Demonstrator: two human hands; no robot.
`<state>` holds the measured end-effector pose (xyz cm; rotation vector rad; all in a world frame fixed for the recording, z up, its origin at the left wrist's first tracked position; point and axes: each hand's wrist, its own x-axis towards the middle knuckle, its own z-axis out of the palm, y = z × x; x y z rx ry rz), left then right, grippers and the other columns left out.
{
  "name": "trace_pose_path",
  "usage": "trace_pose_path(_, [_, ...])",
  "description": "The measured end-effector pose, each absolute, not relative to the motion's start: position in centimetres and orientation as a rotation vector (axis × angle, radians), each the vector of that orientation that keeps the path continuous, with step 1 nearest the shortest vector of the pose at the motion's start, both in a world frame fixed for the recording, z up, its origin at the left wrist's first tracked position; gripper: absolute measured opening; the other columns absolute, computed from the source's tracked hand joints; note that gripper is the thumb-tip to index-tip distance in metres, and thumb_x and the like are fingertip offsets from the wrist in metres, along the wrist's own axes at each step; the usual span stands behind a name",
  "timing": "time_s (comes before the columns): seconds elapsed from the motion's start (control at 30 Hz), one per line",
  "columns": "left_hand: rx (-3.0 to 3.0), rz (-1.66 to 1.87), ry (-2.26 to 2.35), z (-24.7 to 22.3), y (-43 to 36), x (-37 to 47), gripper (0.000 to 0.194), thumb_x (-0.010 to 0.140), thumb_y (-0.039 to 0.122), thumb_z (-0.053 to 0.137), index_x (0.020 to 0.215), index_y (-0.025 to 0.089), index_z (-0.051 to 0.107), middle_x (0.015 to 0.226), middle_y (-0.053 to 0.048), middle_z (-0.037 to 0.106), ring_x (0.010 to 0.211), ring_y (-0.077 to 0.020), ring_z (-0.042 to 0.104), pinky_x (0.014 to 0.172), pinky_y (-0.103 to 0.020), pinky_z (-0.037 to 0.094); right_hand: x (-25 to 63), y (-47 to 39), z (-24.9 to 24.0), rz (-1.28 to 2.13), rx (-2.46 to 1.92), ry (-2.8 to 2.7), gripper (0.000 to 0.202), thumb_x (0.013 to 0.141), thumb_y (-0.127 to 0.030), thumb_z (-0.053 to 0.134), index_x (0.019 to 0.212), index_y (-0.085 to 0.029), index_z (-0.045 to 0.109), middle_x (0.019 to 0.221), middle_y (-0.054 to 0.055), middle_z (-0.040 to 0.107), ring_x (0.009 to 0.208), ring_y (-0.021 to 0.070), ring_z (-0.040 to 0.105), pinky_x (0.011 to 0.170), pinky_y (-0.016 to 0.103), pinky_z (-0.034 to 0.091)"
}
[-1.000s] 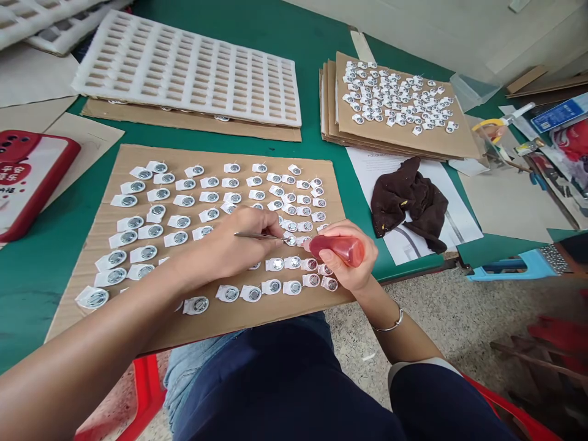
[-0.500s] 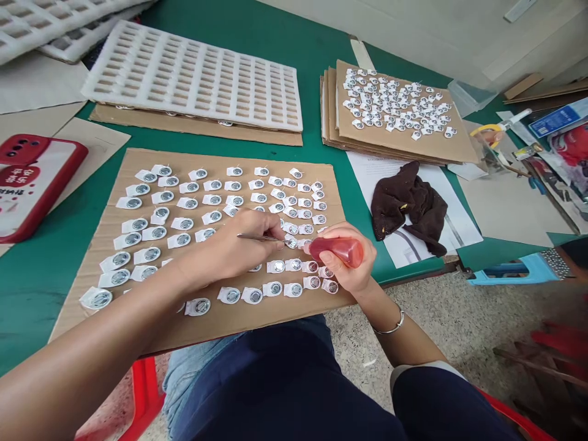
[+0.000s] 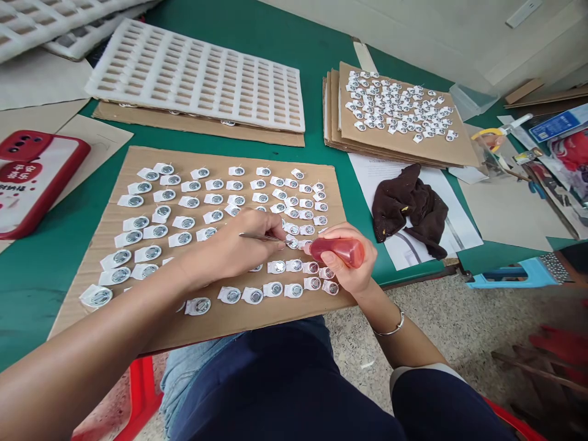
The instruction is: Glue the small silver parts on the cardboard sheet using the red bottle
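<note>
My left hand (image 3: 245, 242) is closed on a pair of thin metal tweezers (image 3: 257, 237), whose tip rests at a small round silver piece (image 3: 293, 243) with a white tab. Closed around a red squeeze bottle (image 3: 342, 251) is my right hand (image 3: 358, 272); the bottle lies tilted, its nozzle pointing left at the same piece. Many like pieces stand in rows on a brown cardboard sheet (image 3: 193, 334) in front of me. My left forearm hides some of them.
White foam trays (image 3: 197, 79) lie at the back left. Stacked cardboard (image 3: 404, 147) at the right bears more silver pieces. A dark brown cloth (image 3: 408, 208) lies on printed paper. A red-cased phone (image 3: 39, 184) is at the left, on the green table (image 3: 316, 37).
The view has shifted very slightly. Both hands, the tweezers and the bottle keep nearly the same place at the same piece.
</note>
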<state>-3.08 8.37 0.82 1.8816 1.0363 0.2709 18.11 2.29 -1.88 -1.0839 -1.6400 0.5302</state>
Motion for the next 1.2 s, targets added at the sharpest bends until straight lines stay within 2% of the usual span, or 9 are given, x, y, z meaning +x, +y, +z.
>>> trace_pose_path(0.5, [1.852, 0.246, 1.069, 1.1, 8.3, -3.0, 0.015, 0.075, 0.028, 0.05, 0.076, 0.02, 0.063, 0.066, 0.002, 0.06, 0.058, -0.0104, 0.051, 0.051, -0.022, 0.037, 18.0, 2.2, -2.0, 0.539, -1.047, -1.682, 0.031, 0.064, -0.014, 0.068, 0.093, -0.018, 0.058, 0.085, 0.004, 0.063, 0.081, 0.0181, 0.06, 0.071, 0.038, 0.051])
trace_pose_path(0.97, [1.848, 0.247, 1.07, 1.3, 8.3, -3.0, 0.017, 0.075, 0.028, 0.048, 0.076, 0.019, 0.063, 0.067, 0.0, 0.061, 0.058, -0.0116, 0.052, 0.051, -0.023, 0.038, 17.8, 2.2, -2.1, 0.531, -1.082, -1.677, 0.027, 0.067, -0.025, 0.067, 0.092, -0.021, 0.057, 0.085, 0.004, 0.063, 0.082, 0.0187, 0.06, 0.072, 0.04, 0.053])
trace_pose_path(1.07, [1.838, 0.251, 1.087, 1.1, 8.3, -3.0, 0.016, 0.075, 0.028, 0.049, 0.076, 0.021, 0.063, 0.067, 0.0, 0.062, 0.059, -0.0126, 0.053, 0.05, -0.023, 0.038, 18.1, 2.6, -2.6, 0.569, -1.026, -1.427, 0.024, 0.071, -0.035, 0.062, 0.09, -0.023, 0.055, 0.083, 0.003, 0.06, 0.077, 0.0178, 0.061, 0.064, 0.036, 0.053])
trace_pose_path(1.2, [1.797, 0.285, 1.109, 1.4, 8.2, -3.0, 0.015, 0.075, 0.03, 0.052, 0.075, 0.02, 0.063, 0.067, -0.001, 0.062, 0.058, -0.0125, 0.053, 0.048, -0.023, 0.038, 19.4, 3.4, -3.2, 0.67, -0.99, -1.081, 0.027, 0.081, -0.048, 0.04, 0.097, -0.027, 0.044, 0.081, 0.001, 0.052, 0.057, 0.012, 0.057, 0.04, 0.025, 0.046])
